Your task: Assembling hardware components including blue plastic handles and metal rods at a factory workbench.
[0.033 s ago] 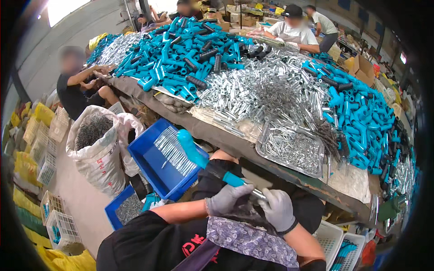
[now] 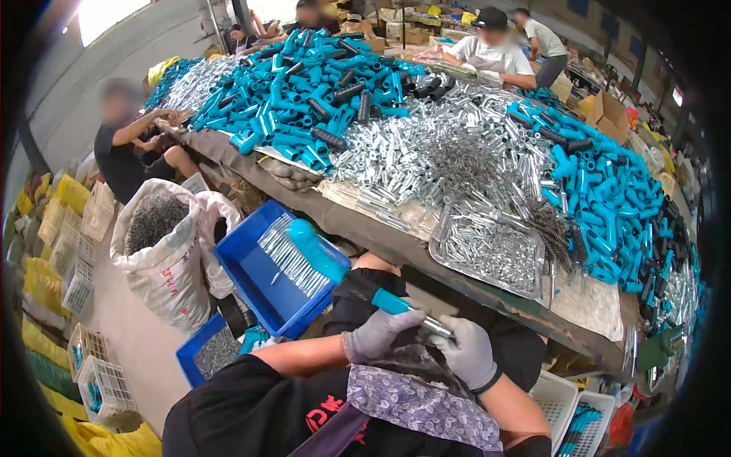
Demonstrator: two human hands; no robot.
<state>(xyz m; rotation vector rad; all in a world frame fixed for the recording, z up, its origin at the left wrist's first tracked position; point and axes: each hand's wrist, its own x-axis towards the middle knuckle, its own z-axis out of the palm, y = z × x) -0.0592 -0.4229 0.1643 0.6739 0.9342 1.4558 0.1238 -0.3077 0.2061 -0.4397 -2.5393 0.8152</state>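
Note:
Across my lap lies a teal-and-black tool handle (image 2: 392, 302) with a bent, rounded teal end pointing up and left, a dark middle part and a metal end. My gloved left hand (image 2: 383, 333) is closed around its lower teal sleeve. At the metal end (image 2: 436, 327), my gloved right hand (image 2: 466, 352) has its fingers closed on the shiny tube. Whatever sits inside the right fingers is partly hidden. Beneath the rounded end is a blue bin (image 2: 293, 308) with a row of thin metal rods (image 2: 293, 255).
A worktable (image 2: 525, 293) ahead carries heaped teal handles (image 2: 304, 99), metal tubes (image 2: 396, 152) and springs (image 2: 464, 164). A metal tray (image 2: 487, 255) of small parts sits at its near edge. Left stand a white sack (image 2: 167, 266) and a smaller blue bin (image 2: 186, 354). Several people work around.
The tool handle has shifted slightly, its rounded end a little lower and to the left. Slightly more of the metal end shows between my hands.

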